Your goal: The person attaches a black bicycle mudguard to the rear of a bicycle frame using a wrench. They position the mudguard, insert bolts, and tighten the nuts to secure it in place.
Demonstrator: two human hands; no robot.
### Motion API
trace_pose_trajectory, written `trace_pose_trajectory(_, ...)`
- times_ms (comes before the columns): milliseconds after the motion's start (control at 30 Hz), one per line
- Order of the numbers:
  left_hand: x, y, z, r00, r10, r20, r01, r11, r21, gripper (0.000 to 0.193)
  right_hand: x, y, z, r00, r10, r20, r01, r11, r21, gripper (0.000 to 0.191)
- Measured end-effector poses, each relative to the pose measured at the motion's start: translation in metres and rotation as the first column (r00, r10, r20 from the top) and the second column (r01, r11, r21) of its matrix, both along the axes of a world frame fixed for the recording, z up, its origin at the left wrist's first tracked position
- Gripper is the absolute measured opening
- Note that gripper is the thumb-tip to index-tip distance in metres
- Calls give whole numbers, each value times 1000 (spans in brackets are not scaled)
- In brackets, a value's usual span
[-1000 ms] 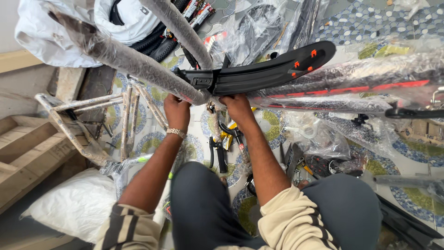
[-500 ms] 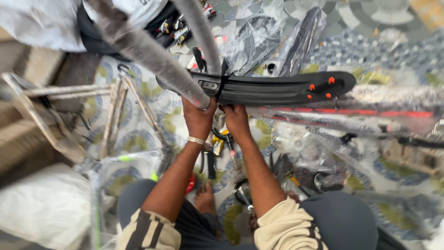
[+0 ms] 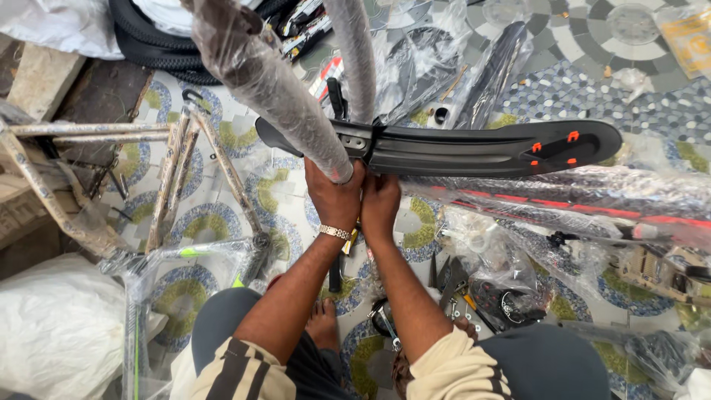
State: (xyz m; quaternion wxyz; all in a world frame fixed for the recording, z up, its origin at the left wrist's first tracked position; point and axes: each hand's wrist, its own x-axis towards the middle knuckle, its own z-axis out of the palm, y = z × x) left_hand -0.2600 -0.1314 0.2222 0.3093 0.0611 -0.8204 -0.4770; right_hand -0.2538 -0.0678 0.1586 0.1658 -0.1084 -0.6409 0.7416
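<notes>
Both hands meet just under the black mudguard (image 3: 474,148), which runs level from the wrapped frame tube (image 3: 274,89) out to the right. The left hand (image 3: 335,196) has its grip closed around the lower end of that plastic-wrapped tube. The right hand (image 3: 380,204) presses up against the mudguard's underside beside it; whether its grip is closed cannot be told. A patterned tile floor (image 3: 415,237) lies below.

Both hands (image 3: 359,198) under black mudguard (image 3: 474,148)

Patterned tile floor (image 3: 629,44) strewn with plastic-wrapped parts (image 3: 511,289)
</notes>
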Motion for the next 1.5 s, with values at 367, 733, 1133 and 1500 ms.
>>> trace_pose_trajectory(367,3,3,4,999,17,37,-18,999,47,67,-6,-3,12,964,-242,111,207,944,257,15)
trace_pose_trajectory(733,5,-5,2,1000,2,18,-1,997,-73,59,28,-1,23,967,42,-252,92,862,498,11)
trace_pose_trajectory(1133,11,-10,10,1000,-15,-21,14,998,-66,40,45,8,41,964,117,-239,19,865,501,16)
trace_pose_trajectory(1500,19,-26,-13,996,-62,72,70,991,-115,60,88,113,-72,993,-14,115,10,999,36,12)
